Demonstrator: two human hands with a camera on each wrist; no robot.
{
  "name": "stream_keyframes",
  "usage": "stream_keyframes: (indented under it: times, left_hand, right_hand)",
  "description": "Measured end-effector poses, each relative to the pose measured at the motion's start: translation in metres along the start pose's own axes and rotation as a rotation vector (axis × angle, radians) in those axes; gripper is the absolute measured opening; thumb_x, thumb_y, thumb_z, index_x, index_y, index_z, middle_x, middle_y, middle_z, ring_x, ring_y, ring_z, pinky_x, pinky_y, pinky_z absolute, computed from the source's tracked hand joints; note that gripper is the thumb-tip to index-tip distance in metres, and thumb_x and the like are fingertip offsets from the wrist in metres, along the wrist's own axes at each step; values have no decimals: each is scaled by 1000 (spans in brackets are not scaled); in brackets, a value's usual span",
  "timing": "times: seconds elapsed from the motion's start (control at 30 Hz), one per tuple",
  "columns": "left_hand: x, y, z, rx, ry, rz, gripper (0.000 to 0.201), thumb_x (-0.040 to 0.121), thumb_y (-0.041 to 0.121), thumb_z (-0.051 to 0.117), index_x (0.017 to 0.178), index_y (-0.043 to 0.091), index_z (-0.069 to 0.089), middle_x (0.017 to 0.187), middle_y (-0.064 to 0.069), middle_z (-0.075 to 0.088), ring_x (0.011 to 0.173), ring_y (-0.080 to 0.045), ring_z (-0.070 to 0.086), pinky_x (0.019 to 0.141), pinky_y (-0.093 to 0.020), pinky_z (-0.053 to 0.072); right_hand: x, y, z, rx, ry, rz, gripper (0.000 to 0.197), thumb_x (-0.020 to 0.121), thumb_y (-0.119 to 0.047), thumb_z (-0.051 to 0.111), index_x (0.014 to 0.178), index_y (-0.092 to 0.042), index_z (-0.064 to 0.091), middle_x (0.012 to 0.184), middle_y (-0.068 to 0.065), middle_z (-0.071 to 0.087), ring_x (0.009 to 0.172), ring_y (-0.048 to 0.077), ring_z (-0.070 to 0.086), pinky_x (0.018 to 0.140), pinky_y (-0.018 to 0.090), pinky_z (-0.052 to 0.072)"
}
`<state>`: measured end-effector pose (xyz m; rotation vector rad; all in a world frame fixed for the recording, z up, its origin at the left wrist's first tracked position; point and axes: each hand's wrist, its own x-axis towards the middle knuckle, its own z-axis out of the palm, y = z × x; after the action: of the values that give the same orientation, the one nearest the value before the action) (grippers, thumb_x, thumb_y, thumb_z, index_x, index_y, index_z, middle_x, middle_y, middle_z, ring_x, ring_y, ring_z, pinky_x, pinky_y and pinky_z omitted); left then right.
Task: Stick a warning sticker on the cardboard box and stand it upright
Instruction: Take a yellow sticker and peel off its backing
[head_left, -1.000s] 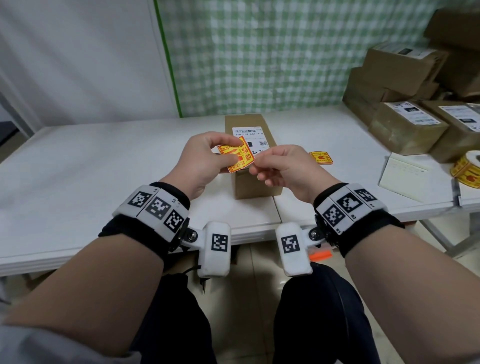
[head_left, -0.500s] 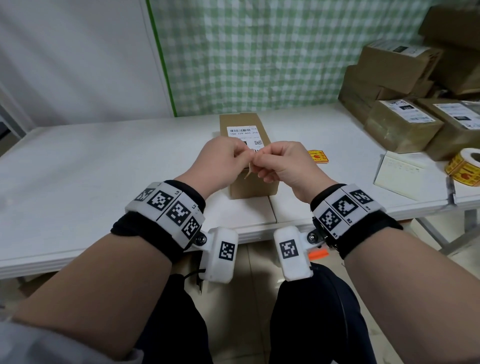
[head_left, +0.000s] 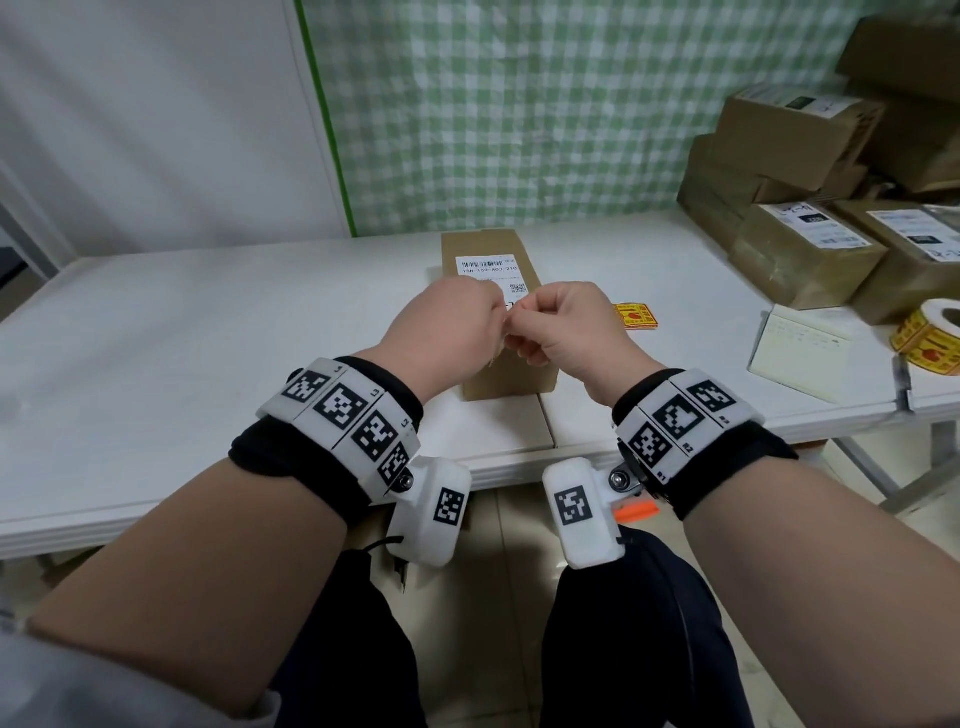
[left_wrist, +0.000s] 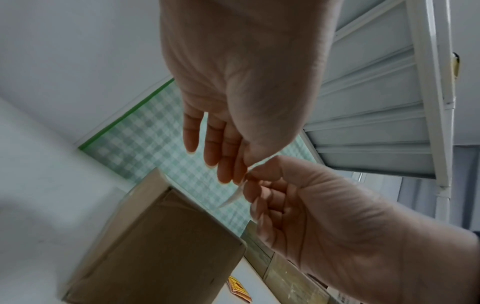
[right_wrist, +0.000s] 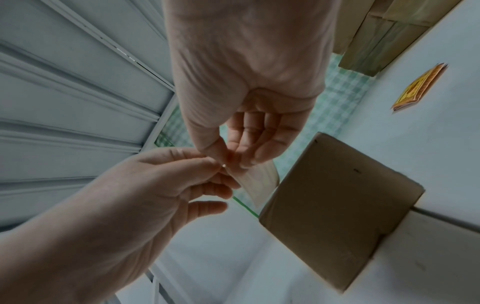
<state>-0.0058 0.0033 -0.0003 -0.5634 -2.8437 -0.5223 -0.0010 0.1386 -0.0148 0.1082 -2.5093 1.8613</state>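
My left hand (head_left: 447, 332) is pinching one edge of the warning sticker (right_wrist: 255, 185), thumb and fingertips clamped on it, bracing it for peeling. It is hanging edge-on between my hands, above the cardboard box (head_left: 493, 312), probably being split from its backing. My right hand (head_left: 563, 332) is pinching the same corner, fingers curled on it. The box is lying flat on the worktop (head_left: 208, 332), label up, not yet stood. A spare sticker (head_left: 636, 317) is lying right of it.
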Motion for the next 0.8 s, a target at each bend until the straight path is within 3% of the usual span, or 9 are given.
stream_keyframes:
  times: [0.13, 0.33, 0.47, 0.57, 0.67, 0.8]
  left_hand:
    - [2, -4, 2, -172, 17, -20, 30, 94, 14, 42, 83, -3, 64, 87, -16, 67, 84, -29, 57, 72, -37, 42]
    - [2, -4, 9, -169, 75, -33, 26, 94, 15, 43, 86, 4, 65, 87, -9, 68, 77, -19, 51, 61, -25, 31]
    - [2, 2, 9, -214, 67, -37, 23, 94, 12, 40, 80, 8, 58, 81, -8, 65, 76, -23, 54, 67, -32, 41]
    - [2, 3, 8, -641, 19, -175, 27, 96, 10, 38, 73, 13, 52, 70, -3, 57, 63, -17, 54, 65, -32, 50]
    - [1, -3, 2, -1025, 12, -341, 25, 99, 14, 36, 80, 15, 53, 77, -6, 54, 62, -14, 54, 57, -26, 50]
    - [2, -8, 0, -847, -25, -271, 26, 98, 15, 39, 76, 14, 54, 74, -5, 55, 59, -15, 56, 52, -25, 50]
  right_hand:
    - [2, 0, -2, 15, 6, -2, 17, 78, -3, 62, 61, -7, 64, 65, 13, 63, 45, 9, 52, 44, 15, 42]
    - [2, 0, -3, -4, -16, -13, 18, 80, -2, 60, 64, -9, 63, 64, 8, 64, 48, 9, 54, 46, 15, 46]
    - [4, 2, -6, 77, -26, 35, 19, 81, -3, 56, 64, -8, 63, 60, 5, 62, 50, 12, 54, 49, 20, 48]
    - [2, -2, -10, 246, -54, 92, 20, 85, 0, 51, 67, -4, 59, 58, 6, 60, 47, 13, 51, 48, 20, 48]
    - [0, -2, -21, 466, -38, 183, 19, 88, -2, 46, 72, -5, 55, 63, 7, 56, 51, 14, 48, 46, 19, 48]
    - [-1, 3, -27, 366, -108, 151, 27, 95, -23, 51, 72, -10, 54, 64, 5, 59, 52, 15, 52, 49, 23, 50]
